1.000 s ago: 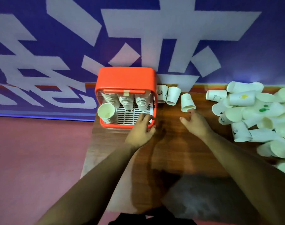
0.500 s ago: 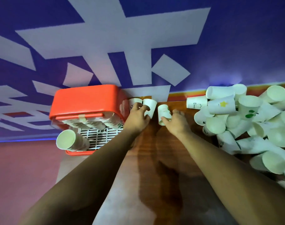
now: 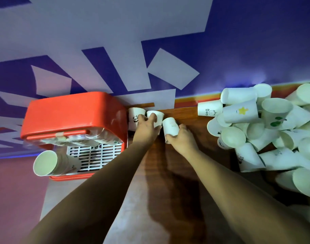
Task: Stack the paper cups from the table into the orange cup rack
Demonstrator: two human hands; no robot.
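Note:
The orange cup rack point(image 3: 74, 111) stands at the table's far left, with stacks of white paper cups lying inside; one stack point(image 3: 50, 162) pokes out at its front left. Right of the rack are three loose cups by the wall. My left hand point(image 3: 147, 125) grips the middle cup point(image 3: 157, 116), its fingers curled over the rim, and touches the panda cup point(image 3: 134, 115) beside the rack. My right hand point(image 3: 181, 138) holds the third cup point(image 3: 170, 125), which is tilted.
A big heap of white paper cups point(image 3: 267, 136) covers the right end of the wooden table point(image 3: 177, 173). A purple wall with pale shapes runs right behind the table. The rack sits at the table's left edge, above a reddish floor.
My left hand left the rack's front and reached to the cups by the wall, taking the middle one. My right hand closed around the third cup. The view swung left and closer.

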